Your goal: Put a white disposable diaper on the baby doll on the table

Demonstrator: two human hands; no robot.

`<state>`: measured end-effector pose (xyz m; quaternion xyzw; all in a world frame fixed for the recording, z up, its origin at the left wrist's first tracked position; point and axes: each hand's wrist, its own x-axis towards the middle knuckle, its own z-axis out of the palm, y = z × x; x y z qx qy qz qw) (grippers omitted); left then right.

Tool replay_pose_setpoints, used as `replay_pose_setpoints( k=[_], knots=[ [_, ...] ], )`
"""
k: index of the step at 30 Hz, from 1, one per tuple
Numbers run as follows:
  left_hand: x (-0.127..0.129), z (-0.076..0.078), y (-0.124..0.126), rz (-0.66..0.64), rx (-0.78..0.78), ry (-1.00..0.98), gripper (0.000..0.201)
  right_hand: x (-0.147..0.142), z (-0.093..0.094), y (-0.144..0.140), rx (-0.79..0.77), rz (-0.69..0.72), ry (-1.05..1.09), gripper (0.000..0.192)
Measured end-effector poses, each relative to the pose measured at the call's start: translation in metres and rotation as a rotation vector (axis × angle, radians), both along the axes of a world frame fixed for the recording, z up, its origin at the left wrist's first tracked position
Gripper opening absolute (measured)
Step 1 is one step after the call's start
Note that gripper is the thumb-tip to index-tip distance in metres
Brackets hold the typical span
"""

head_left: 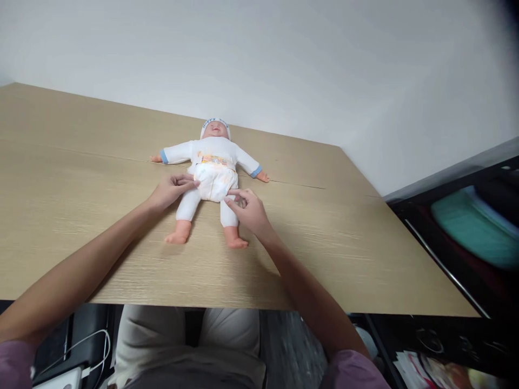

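Note:
A baby doll (pixel 214 148) in a white suit with blue cuffs and a printed cap lies on its back on the wooden table, arms spread, feet toward me. Around its hips is a white diaper (pixel 214 181) with an orange-printed waistband. My left hand (pixel 172 189) is at the diaper's left leg edge, thumb and fingers closed on it in a pinch. On the other side, the thumb and forefinger of my right hand (pixel 246 207) pinch the diaper's right leg edge, just above the doll's thigh.
The wooden table (pixel 324 243) has a thin seam running across behind the doll. A pale wall (pixel 243 59) rises at the back. To the right, a dark shelf holds a teal item (pixel 474 227). Below the front edge are my legs and a white cable (pixel 107 340).

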<state>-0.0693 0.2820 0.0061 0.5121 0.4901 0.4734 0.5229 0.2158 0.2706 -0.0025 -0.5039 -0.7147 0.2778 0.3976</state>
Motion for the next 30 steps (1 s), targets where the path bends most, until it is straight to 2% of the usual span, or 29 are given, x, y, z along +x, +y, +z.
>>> replay_pose_setpoints(
  k=[3,5,7,10,14,20,22,25,28,30],
  knots=[
    [-0.021,-0.008,0.014,0.067,0.220,0.199,0.056,0.013,0.001,0.007,-0.011,-0.021,0.057,0.042],
    [-0.036,-0.014,0.030,0.213,0.445,0.440,0.051,0.021,-0.003,0.025,0.133,-0.140,0.040,0.043],
    [-0.050,-0.018,0.050,0.356,0.612,0.661,0.046,0.027,-0.010,0.054,0.329,-0.253,-0.079,0.043],
    [-0.063,-0.021,0.082,0.388,0.703,0.840,0.059,0.033,-0.024,0.105,0.461,-0.278,-0.292,0.058],
    [-0.067,-0.022,0.113,0.328,0.627,1.049,0.079,0.035,-0.037,0.149,0.433,-0.254,-0.456,0.069],
    [-0.063,-0.020,0.132,0.337,0.514,1.273,0.081,0.027,-0.034,0.153,0.299,-0.323,-0.535,0.061],
    [-0.053,-0.016,0.134,0.350,0.434,1.318,0.080,0.018,-0.027,0.150,0.212,-0.346,-0.538,0.057],
    [-0.032,-0.006,0.131,0.340,0.224,1.352,0.082,0.000,-0.015,0.145,0.050,-0.356,-0.497,0.048],
    [-0.012,0.010,0.119,0.286,0.062,1.342,0.075,-0.009,-0.001,0.137,-0.039,-0.330,-0.414,0.042],
    [-0.001,0.026,0.103,0.268,0.041,1.323,0.066,-0.004,0.009,0.129,-0.054,-0.317,-0.359,0.041]
  ],
)
